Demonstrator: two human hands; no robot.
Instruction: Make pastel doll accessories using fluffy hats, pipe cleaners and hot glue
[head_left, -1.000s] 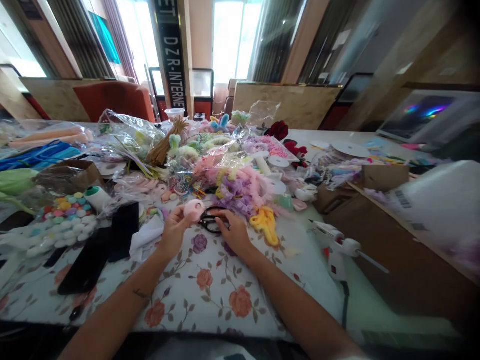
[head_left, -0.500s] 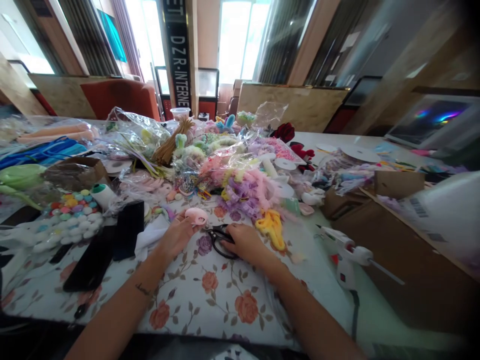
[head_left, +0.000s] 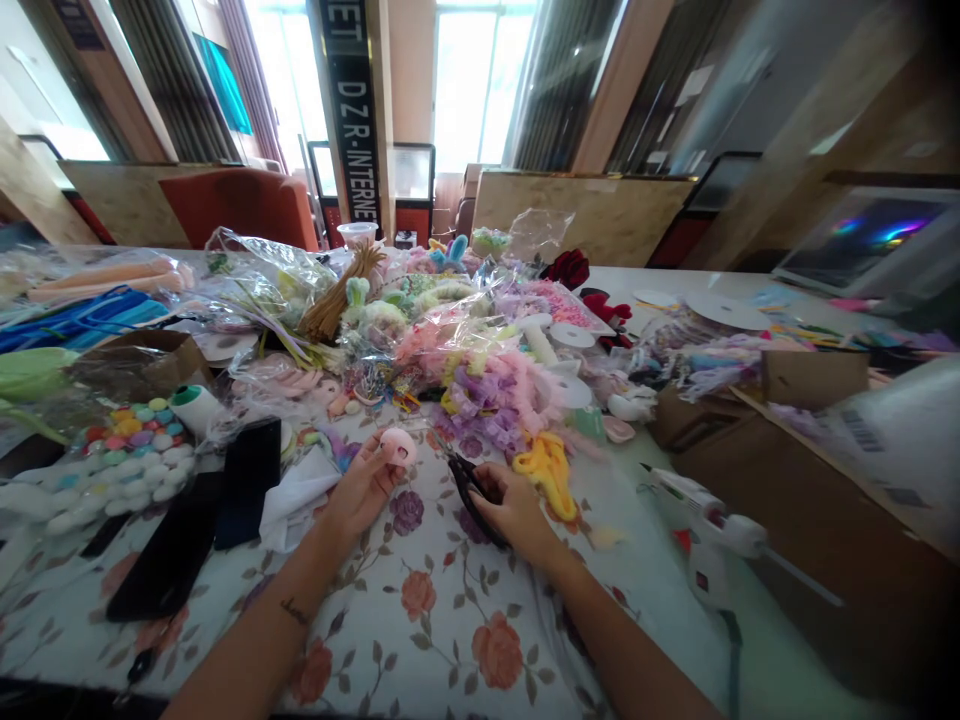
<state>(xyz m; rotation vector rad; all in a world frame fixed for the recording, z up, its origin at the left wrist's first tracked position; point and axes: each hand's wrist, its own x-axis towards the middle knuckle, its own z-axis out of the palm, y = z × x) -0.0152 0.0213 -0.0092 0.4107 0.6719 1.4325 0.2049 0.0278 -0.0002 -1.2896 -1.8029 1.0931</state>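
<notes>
Between the fingers of my left hand (head_left: 369,487) is a small pale pink rounded piece (head_left: 398,448) with a dark slot in its side; its exact kind I cannot make out. My right hand (head_left: 517,510) is closed around the black handles of a pair of scissors (head_left: 471,492). The blades point up and left, toward the pink piece but apart from it. Below both hands lies a white floral cloth (head_left: 442,640). A bundle of yellow fuzzy material (head_left: 546,472) rests just right of my right hand.
Craft supplies heap up beyond the hands, with purple ruffled material (head_left: 487,410) nearest. At right stand a glue gun (head_left: 705,520) and a cardboard box (head_left: 810,540). To the left are a black phone (head_left: 166,548), white pompoms (head_left: 142,470) and a thread spool (head_left: 196,408).
The scissors have swung from lying crosswise at the pink piece to pointing up and left, away from it. My left hand has turned the pink piece, showing its slot.
</notes>
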